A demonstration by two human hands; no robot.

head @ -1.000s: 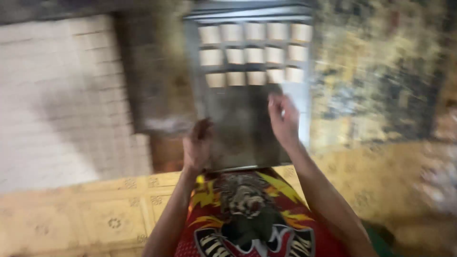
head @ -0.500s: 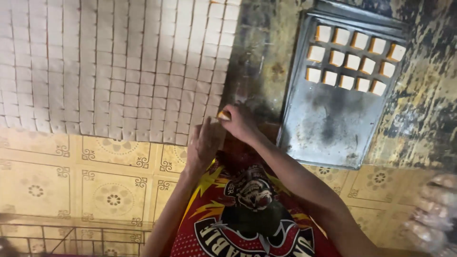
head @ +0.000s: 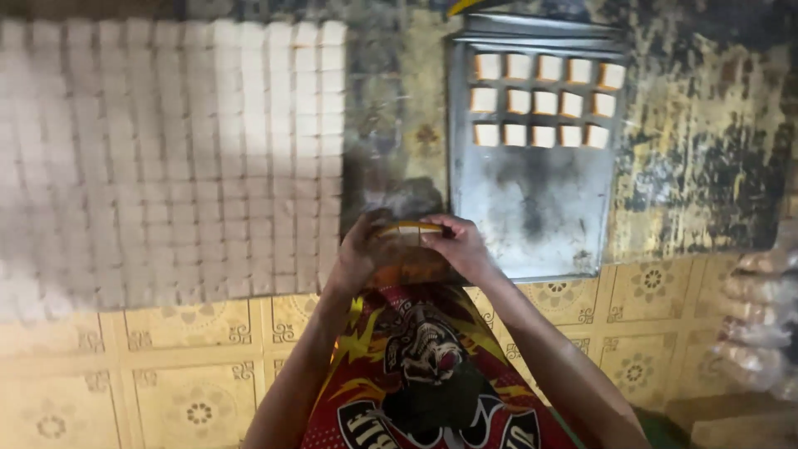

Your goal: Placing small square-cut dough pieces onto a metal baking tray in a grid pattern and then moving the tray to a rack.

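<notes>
Patterned floor tiles point(head: 166, 333) lie below; both hands, left hand point(head: 356, 254) and right hand point(head: 459, 247), grip a thin yellow-edged brownish piece point(head: 409, 228), tray point(head: 532, 208) at one o'clock.

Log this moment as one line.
left hand + right hand: together on small yellow-edged piece | metal tray: three rows of squares

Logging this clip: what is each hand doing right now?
Left hand: closed on the small orange-edged piece.
Right hand: pinching the same piece.
</notes>
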